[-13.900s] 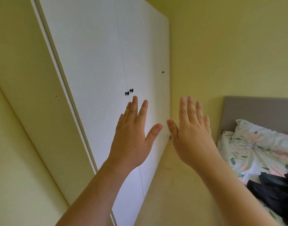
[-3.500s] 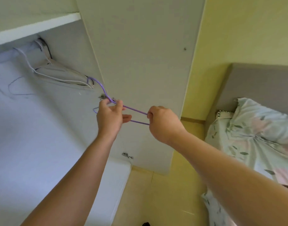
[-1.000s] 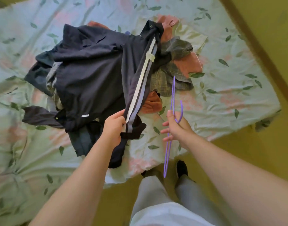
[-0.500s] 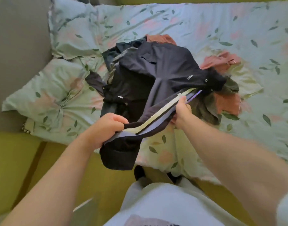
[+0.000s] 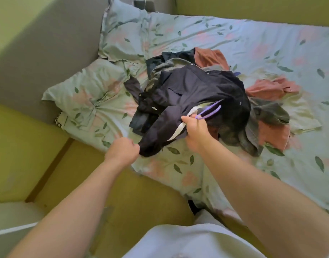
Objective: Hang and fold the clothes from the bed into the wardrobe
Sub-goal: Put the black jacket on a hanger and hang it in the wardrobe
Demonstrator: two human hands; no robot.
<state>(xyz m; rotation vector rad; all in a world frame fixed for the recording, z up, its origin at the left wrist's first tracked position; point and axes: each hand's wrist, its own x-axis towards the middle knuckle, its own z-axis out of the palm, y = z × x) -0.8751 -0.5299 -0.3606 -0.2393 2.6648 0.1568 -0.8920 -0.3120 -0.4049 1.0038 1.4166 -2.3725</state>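
Left hand (image 5: 122,150) has its fingers curled, pinching the low end of the dark striped garment (image 5: 195,88). Right hand (image 5: 194,127) is closed on the same garment by its white stripe (image 5: 178,130), with the purple hanger (image 5: 209,111) in the same grip; how the fingers share the two is hard to make out. The garment lies on top of the clothes pile (image 5: 268,112) mid-bed (image 5: 234,40), one end drawn toward the near edge. It looks soft, light and floppy, likely to sag and drag its neighbours, so take it two-handed at a hem or the shoulders; the hanger is thin and stiff.
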